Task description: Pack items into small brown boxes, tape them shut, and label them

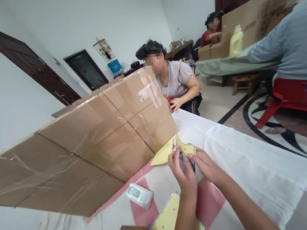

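Both my hands hold a yellow printed paper piece with a wavy blue-edged outline above the cloth. My left hand is closed on its near left side, over a grey and dark striped part that the fingers partly cover. At its right edge, my right hand pinches it between thumb and fingers. Just left of my hands lies another yellow paper piece, against the foot of the cardboard wall. A larger yellow sheet with blue spots lies below, partly hidden by my left forearm.
A wall of taped cardboard boxes stands along the left. A white device with a small screen rests near it on the pink-and-white cloth. Behind the wall's end, a person crouches. A red chair stands at right.
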Demonstrator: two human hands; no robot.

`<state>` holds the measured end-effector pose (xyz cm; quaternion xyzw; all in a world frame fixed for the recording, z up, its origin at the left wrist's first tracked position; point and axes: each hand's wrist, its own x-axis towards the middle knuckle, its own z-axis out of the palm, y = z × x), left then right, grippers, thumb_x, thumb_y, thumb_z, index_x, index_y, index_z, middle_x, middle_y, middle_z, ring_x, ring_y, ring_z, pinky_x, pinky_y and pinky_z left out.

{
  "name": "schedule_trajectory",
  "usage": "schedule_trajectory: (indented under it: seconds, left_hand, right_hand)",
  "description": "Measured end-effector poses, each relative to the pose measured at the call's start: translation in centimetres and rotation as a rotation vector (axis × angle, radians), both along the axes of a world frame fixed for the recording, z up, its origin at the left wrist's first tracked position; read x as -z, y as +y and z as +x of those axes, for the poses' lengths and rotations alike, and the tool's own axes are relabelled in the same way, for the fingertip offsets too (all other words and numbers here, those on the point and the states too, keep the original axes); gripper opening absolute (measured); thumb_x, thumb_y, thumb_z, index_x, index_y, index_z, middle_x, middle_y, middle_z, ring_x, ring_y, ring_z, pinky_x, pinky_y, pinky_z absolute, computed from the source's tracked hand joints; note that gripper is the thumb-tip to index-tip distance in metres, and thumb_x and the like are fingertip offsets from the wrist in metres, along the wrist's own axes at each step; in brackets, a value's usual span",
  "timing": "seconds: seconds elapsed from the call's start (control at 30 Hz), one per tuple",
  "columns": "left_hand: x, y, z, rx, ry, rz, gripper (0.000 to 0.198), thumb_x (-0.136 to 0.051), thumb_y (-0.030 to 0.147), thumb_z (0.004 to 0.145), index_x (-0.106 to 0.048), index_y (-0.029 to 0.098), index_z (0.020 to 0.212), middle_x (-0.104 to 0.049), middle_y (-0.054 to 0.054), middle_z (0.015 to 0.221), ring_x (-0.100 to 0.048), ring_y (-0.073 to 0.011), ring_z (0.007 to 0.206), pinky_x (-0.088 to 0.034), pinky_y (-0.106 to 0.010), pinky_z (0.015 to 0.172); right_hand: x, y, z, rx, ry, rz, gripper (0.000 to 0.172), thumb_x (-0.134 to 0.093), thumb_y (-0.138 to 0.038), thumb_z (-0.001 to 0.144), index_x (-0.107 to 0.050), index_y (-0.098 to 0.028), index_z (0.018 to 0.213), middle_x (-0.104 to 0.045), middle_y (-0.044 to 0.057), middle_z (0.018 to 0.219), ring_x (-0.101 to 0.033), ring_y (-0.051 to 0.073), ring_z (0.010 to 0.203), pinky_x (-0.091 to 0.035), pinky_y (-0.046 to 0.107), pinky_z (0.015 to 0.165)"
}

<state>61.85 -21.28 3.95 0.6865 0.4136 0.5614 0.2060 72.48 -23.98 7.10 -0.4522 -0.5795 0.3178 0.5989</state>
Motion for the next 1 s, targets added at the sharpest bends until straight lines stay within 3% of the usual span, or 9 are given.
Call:
schedule_trajectory:
  seconds: [0.27,0.53,0.7,0.87,1.0]
  left_hand:
    - [-0.8,-0.1,-0.3,0.040,-0.083,0.092,0.023,-0.054,0.035,0.097,-0.073,0.023,0.103,-0.065,-0.007,0.098,-0.064,-0.0209,0.097,-0.054,-0.037,0.088]
    - [-2.2,-0.4,-0.3,0.035,-0.110,0.075,0.024,-0.048,0.030,0.101,-0.064,0.021,0.086,-0.065,-0.003,0.089,-0.062,-0.0174,0.089,-0.052,-0.033,0.085]
    - [-1.9,0.1,-0.7,0.024,-0.085,0.069,0.017,-0.055,0.033,0.098,-0.066,0.024,0.106,-0.065,-0.006,0.106,-0.062,-0.0200,0.104,-0.050,-0.037,0.095]
    - [-1.4,0.3,-1.4,0.015,-0.047,0.098,0.041,-0.058,0.037,0.095,-0.056,0.029,0.136,-0.055,-0.010,0.139,-0.049,-0.0256,0.133,-0.040,-0.045,0.113]
    - [-1.6,0.2,-1.4,0.010,0.004,0.109,0.046,-0.057,0.036,0.096,-0.051,0.030,0.142,-0.049,-0.010,0.148,-0.046,-0.0268,0.139,-0.039,-0.047,0.115]
  right_hand:
    - [-0.4,-0.6,0.0,-0.015,-0.194,0.069,0.041,-0.034,-0.027,0.104,-0.060,-0.020,0.072,-0.062,0.006,0.090,-0.060,0.023,0.094,-0.045,0.035,0.092]
    - [-0.2,-0.8,-0.2,0.039,-0.224,0.109,0.038,-0.043,-0.028,0.101,-0.069,-0.020,0.075,-0.062,0.005,0.082,-0.062,0.023,0.089,-0.050,0.036,0.091]
    - [-0.7,-0.7,-0.4,0.039,-0.123,0.160,0.033,-0.045,-0.030,0.101,-0.068,-0.019,0.080,-0.065,0.006,0.092,-0.063,0.021,0.086,-0.052,0.033,0.080]
    - [-0.3,-0.5,-0.8,0.136,0.066,0.085,0.023,-0.056,-0.034,0.095,-0.073,-0.018,0.095,-0.073,0.007,0.093,-0.068,0.025,0.086,-0.055,0.036,0.083]
    - [-0.2,-0.5,-0.9,0.162,0.227,0.057,0.030,-0.064,-0.037,0.092,-0.069,-0.020,0.117,-0.074,0.008,0.108,-0.069,0.026,0.094,-0.056,0.038,0.089]
